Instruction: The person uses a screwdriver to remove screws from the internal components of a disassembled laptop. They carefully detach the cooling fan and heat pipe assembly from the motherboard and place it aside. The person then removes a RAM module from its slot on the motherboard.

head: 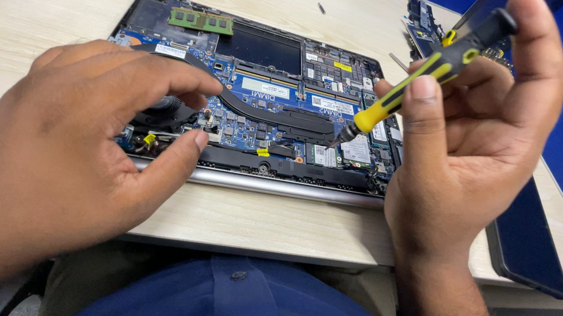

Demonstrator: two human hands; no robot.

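1. Your right hand (pixel 474 145) is closed around a yellow-and-black screwdriver (pixel 426 72), pinched between thumb and fingertips, with the black cap of the handle resting against the index finger near the top of the grip.
2. From that grip the shaft slants down and to the left; its tip sits over the blue circuit board (pixel 265 104) of the opened laptop (pixel 254 176), just beside a small green card (pixel 356 149) below and left of your fingers. Whether the tip touches the board cannot be told.
3. Your left hand (pixel 70 156) holds nothing. Thumb and index finger are spread in a loose, open pinch, curved over the black cooling fan (pixel 162 113), which lies in the gap between them.
4. A dark heat pipe (pixel 278 117) runs from the fan, beside your left fingertips, across to just short of the screwdriver tip.
5. Beyond your left knuckles, a green memory stick (pixel 200 20) lies at the far edge of the laptop.
6. Under your right wrist, a dark flat panel (pixel 526 241) rests on the pale wooden table (pixel 250 222).
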